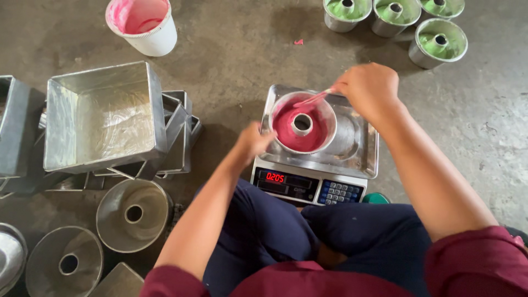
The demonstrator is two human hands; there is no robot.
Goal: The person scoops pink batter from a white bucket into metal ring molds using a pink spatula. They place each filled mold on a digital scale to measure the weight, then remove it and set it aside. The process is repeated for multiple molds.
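Note:
A round metal ring mould [302, 123] with pink batter in it stands on the steel pan of a digital scale [357, 154]. My left hand [254, 139] grips the mould's left rim. My right hand [368, 88], above the mould's far right side, holds a thin pink-smeared spatula [312, 99] whose tip reaches over the batter. I sit on the floor with the scale in front of my knees.
A white bucket [144, 23] smeared with pink batter stands at the far left. Several ring moulds with green batter [438, 41] sit at the far right. Square steel tins [102, 118] are stacked at the left, with empty ring moulds [133, 214] in front of them.

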